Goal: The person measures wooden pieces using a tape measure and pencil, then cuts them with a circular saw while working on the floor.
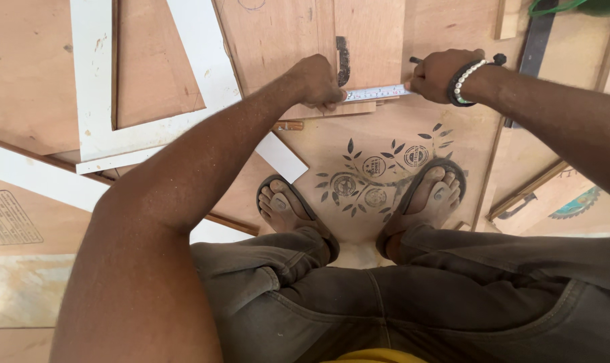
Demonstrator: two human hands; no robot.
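- Head view showed the left hand [321, 84] pressing one end of a tape measure [377, 93] onto a plywood board [298, 40] — fingers curled down over it.
- The right hand [440, 74], closed around the tape's other end, also gripped a dark pencil-like tool [418, 60].
- The tape lay flat across the board's near edge, between both hands.
- White strips [90, 74] lay to the left — sandalled feet [285, 202] rested on a printed plywood sheet [385, 144].

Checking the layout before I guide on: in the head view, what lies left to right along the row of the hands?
White L-shaped wooden frame → left hand → white measuring tape strip → right hand → white bead bracelet.
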